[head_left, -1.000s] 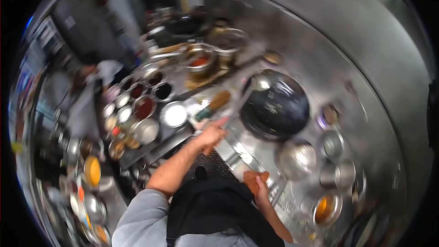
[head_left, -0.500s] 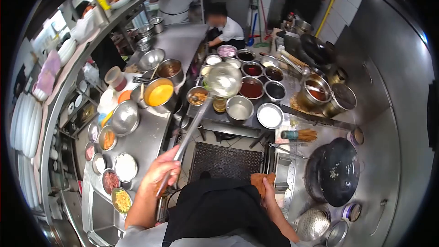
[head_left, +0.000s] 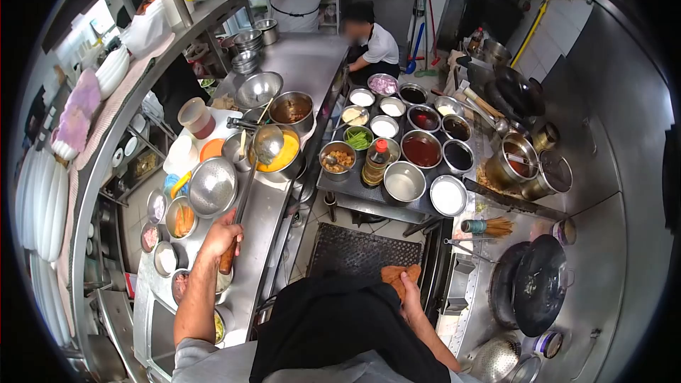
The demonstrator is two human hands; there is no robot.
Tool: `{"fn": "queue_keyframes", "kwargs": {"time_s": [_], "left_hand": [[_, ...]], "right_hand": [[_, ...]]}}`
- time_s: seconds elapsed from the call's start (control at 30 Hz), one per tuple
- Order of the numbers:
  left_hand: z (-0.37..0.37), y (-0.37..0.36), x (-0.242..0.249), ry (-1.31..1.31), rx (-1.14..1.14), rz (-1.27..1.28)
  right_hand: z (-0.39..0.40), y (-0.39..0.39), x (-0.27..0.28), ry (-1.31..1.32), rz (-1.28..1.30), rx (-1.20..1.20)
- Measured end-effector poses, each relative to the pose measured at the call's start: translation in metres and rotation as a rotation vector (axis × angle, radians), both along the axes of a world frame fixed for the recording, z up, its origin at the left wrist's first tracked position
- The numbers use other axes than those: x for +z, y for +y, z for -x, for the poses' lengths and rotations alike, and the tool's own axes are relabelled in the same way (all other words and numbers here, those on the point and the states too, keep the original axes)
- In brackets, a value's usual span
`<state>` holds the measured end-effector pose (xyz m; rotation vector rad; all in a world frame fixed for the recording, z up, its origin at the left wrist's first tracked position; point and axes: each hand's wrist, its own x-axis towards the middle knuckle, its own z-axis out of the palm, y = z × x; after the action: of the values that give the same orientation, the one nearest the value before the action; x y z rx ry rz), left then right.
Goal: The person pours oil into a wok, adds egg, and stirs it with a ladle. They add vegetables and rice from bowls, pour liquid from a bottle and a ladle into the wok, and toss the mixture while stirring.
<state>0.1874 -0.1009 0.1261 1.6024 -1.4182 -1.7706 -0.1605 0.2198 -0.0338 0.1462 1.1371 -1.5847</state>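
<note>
My left hand (head_left: 221, 235) is closed round the wooden handle of a long metal ladle (head_left: 269, 143). The ladle's bowl is over a pot of yellow liquid (head_left: 289, 152) on the left counter and overlaps the liquid in this view. Just left of the ladle's shaft is a perforated metal colander (head_left: 212, 187). Low on the right, in front of the black apron, my right hand (head_left: 411, 298) grips a folded brown cloth (head_left: 394, 276). A black wok (head_left: 540, 291) sits on the stove to the right of that hand, with small pale bits inside.
Bowls of sauces and powders crowd the middle table, with a red-capped bottle (head_left: 374, 163) at its near edge. A person in a white shirt (head_left: 381, 46) crouches behind it. Plates (head_left: 39, 198) stack on the left shelf. A black mat (head_left: 362, 252) covers the floor ahead.
The ladle has swung left and down, from over the middle table to the pot of yellow liquid. My left hand moved left with it; my right hand still holds the cloth.
</note>
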Motion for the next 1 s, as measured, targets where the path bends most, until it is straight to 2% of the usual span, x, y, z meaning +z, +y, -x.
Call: {"fn": "queue_keyframes", "kwargs": {"time_s": [0.2,0.4,0.47,0.5,0.57,0.6,0.67,0.77,1.0], "left_hand": [[0.010,-0.009,0.014,0.080,0.054,-0.171],[0.027,-0.004,0.031,0.244,0.248,-0.345],[0.018,-0.007,0.019,0.499,0.304,-0.498],[0.012,-0.009,0.009,0.500,0.304,-0.499],[-0.001,-0.011,-0.013,0.822,0.269,-0.682],[-0.002,-0.008,-0.017,0.822,0.270,-0.682],[-0.004,-0.001,-0.023,1.027,0.241,-0.739],[-0.003,0.016,-0.025,1.181,0.235,-0.731],[-0.007,0.055,-0.006,1.193,0.250,-0.670]], "right_hand": [[-0.003,-0.007,-0.006,-0.019,-0.007,-0.040],[-0.001,-0.005,-0.001,-0.019,-0.022,-0.032],[0.000,-0.003,0.000,-0.021,-0.026,-0.026],[0.000,-0.002,-0.003,-0.014,-0.021,-0.034],[0.001,0.001,-0.005,-0.006,-0.015,-0.040],[0.002,0.002,-0.007,-0.008,-0.026,-0.042],[0.004,0.007,-0.009,-0.009,-0.036,-0.044],[0.008,0.013,-0.015,-0.011,-0.028,-0.016],[0.017,0.032,-0.021,-0.064,-0.013,-0.032]]}}
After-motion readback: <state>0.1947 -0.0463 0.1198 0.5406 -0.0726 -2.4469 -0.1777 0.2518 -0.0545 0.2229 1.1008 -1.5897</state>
